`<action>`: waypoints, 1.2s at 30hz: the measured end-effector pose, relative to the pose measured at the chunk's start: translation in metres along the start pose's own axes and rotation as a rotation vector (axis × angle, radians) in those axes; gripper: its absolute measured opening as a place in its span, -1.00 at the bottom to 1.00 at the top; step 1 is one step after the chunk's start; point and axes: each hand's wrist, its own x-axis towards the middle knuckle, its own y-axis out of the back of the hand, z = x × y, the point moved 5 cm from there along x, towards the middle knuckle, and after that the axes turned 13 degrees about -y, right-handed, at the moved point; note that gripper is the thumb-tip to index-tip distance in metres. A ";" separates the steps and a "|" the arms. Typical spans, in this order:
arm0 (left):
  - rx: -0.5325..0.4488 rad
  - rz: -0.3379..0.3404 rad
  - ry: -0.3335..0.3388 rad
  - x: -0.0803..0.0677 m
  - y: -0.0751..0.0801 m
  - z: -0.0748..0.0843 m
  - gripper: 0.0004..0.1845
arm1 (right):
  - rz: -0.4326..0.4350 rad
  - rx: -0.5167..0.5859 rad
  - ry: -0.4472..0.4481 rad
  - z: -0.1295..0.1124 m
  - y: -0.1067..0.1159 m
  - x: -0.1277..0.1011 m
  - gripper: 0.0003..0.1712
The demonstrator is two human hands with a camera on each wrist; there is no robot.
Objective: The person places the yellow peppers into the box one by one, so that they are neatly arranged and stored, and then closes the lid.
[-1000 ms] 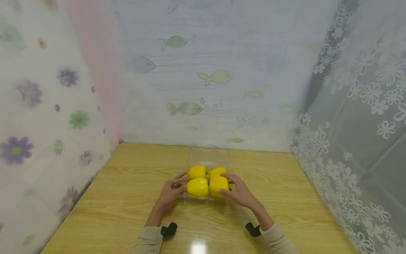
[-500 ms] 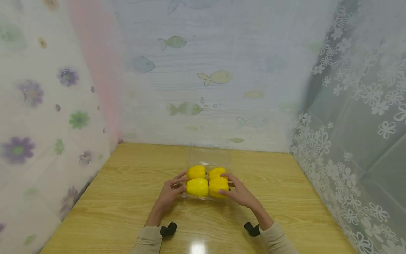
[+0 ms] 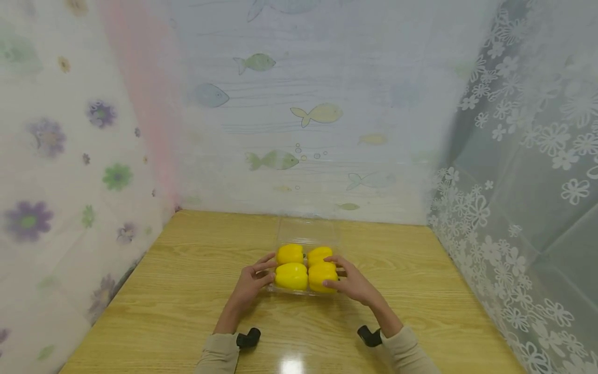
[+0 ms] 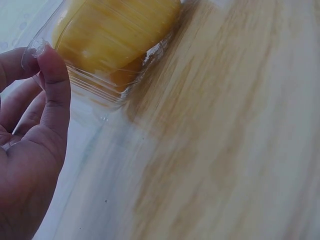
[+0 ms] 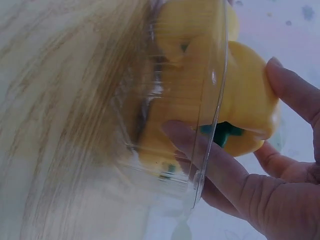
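Observation:
A clear plastic clamshell box [image 3: 306,228] lies with its lid folded back, and several yellow bell peppers fill its base in two rows. At its left side my left hand [image 3: 249,283] pinches the thin rim [image 4: 37,47] between thumb and forefinger. My right hand [image 3: 357,283] holds the front right bell pepper [image 3: 321,276], fingers spread over its top and side. In the right wrist view this bell pepper [image 5: 247,85] stands above the box wall, its green stem [image 5: 225,131] facing the hand. The front left bell pepper [image 3: 291,276] lies beside it.
The box sits on a wood-grain table [image 3: 196,291]. A fish-print curtain [image 3: 308,156] hangs behind the table, with a flowered sheet [image 3: 70,176] on the left and a white-flowered sheer curtain [image 3: 518,234] on the right.
The front right bell pepper has shifted very slightly toward the front of the box under my right hand. My left hand stays at the rim.

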 end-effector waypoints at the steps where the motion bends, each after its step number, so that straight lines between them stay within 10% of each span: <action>1: 0.000 0.001 0.002 0.000 0.000 0.000 -0.58 | 0.001 0.002 -0.006 0.000 0.000 0.000 -0.31; 36: 0.021 0.010 -0.001 0.003 0.001 -0.002 -0.58 | 0.026 0.074 -0.047 0.008 -0.001 0.003 -0.40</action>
